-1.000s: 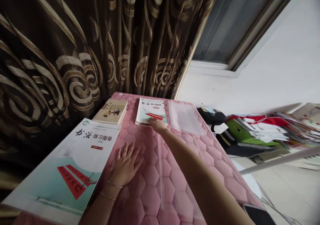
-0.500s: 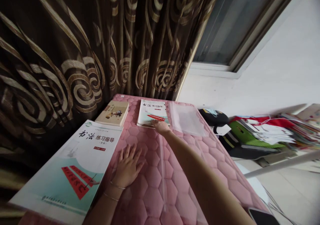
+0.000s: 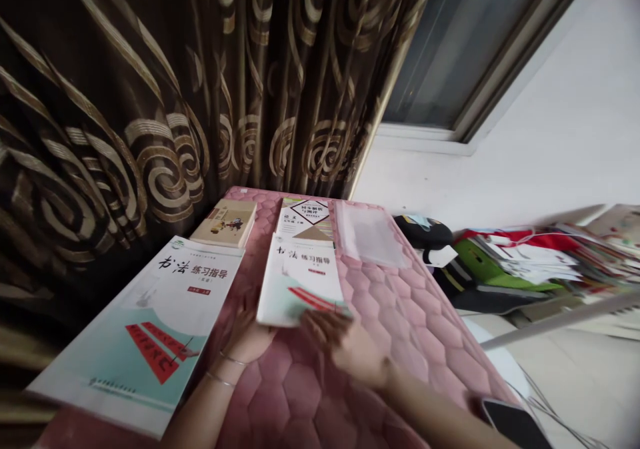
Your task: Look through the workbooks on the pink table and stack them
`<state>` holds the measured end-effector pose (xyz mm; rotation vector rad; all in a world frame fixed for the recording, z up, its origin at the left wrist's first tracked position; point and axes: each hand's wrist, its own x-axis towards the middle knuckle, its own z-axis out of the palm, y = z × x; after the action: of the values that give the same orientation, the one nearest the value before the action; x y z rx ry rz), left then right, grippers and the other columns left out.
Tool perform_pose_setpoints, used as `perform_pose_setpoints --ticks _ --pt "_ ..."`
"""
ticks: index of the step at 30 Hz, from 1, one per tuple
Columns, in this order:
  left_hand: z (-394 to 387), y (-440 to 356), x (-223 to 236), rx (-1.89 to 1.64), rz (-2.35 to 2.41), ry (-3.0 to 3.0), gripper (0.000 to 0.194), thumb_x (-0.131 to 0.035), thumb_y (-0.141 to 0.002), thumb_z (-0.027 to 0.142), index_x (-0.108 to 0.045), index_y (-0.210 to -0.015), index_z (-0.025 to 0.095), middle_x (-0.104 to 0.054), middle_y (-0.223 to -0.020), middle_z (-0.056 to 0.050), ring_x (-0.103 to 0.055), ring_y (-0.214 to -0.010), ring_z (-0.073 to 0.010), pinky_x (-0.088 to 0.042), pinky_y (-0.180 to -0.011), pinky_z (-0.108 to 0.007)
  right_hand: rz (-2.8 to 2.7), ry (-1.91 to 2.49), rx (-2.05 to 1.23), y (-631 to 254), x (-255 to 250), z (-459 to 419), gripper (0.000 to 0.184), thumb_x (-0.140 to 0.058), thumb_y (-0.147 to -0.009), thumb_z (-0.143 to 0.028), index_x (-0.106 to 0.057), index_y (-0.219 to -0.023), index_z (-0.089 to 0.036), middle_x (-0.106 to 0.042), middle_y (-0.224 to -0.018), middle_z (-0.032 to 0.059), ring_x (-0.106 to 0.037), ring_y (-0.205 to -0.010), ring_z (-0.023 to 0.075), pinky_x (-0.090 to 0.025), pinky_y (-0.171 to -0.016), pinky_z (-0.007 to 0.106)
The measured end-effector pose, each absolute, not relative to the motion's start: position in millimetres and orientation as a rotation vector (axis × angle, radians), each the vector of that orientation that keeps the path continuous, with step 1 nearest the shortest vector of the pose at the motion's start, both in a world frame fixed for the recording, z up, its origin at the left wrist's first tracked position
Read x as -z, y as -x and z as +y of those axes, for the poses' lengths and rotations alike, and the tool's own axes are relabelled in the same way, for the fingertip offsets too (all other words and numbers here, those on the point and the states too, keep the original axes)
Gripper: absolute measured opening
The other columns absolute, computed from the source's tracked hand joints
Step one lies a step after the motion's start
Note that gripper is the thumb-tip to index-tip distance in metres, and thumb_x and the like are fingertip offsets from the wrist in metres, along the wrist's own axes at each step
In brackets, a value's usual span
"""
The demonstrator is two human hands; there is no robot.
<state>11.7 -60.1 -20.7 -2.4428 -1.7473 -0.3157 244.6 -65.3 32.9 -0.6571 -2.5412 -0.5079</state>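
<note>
Pink quilted worktop point(image 3: 420, 322), lower centre: right hand point(image 3: 350, 344) holds calligraphy workbook point(image 3: 295, 279) by near edge, likely for control; left hand point(image 3: 249, 336) by its corner, grip unclear.

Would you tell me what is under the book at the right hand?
The calligraphy book partly covers a diamond-marked book, whose upper part shows; the rest is hidden.

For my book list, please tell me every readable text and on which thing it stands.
"书法 练习指导": large left book
"书法 练习指导": middle book
"同步解析与测评": partly covered book
"语文": the same covered book
Tan book and other small print: too small or blurred.
</note>
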Motion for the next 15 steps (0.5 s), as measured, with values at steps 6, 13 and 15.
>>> perform_pose_setpoints --ticks 6,13,15 --pt "-56.4 -4.3 29.2 0.248 -1.723 2.523 0.047 -0.049 -0.091 0.025 -0.052 -0.137 0.036 -0.051 -0.144 -0.004 -0.031 -0.141 -0.0356 -0.023 -0.113 -0.060 -2.670 0.659 0.141 -252.3 -17.1 -141.3 0.030 -0.041 -0.094 -0.014 -0.062 -0.116 -0.019 -0.072 -0.106 0.0102 -0.069 -0.093 0.0227 -0.059 -0.069 0.034" --pt "-48.5 -1.5 23.7 0.513 -1.927 2.550 0.046 -0.040 -0.090 0.016 -0.057 -0.133 0.020 -0.049 -0.145 -0.012 -0.041 -0.136 -0.0260 -0.036 -0.111 -0.045 -2.009 1.451 -0.286 -277.3 -6.0 -96.3 0.030 -0.040 -0.096 -0.032 -0.060 -0.116 -0.020 -0.067 -0.113 0.0112 -0.067 -0.097 0.0227 -0.055 -0.081 0.036" --pt "-45.2 0.7 22.0 0.720 -2.029 2.532 0.043 -0.035 -0.089 0.012 -0.066 -0.118 0.017 -0.056 -0.138 -0.012 -0.051 -0.128 -0.0204 -0.042 -0.107 -0.037 -1.810 1.751 -0.336 -288.6 1.3 -73.3 0.037 -0.042 -0.093 -0.034 -0.058 -0.119 -0.014 -0.064 -0.117 0.0178 -0.068 -0.091 0.0253 -0.054 -0.076 0.037"
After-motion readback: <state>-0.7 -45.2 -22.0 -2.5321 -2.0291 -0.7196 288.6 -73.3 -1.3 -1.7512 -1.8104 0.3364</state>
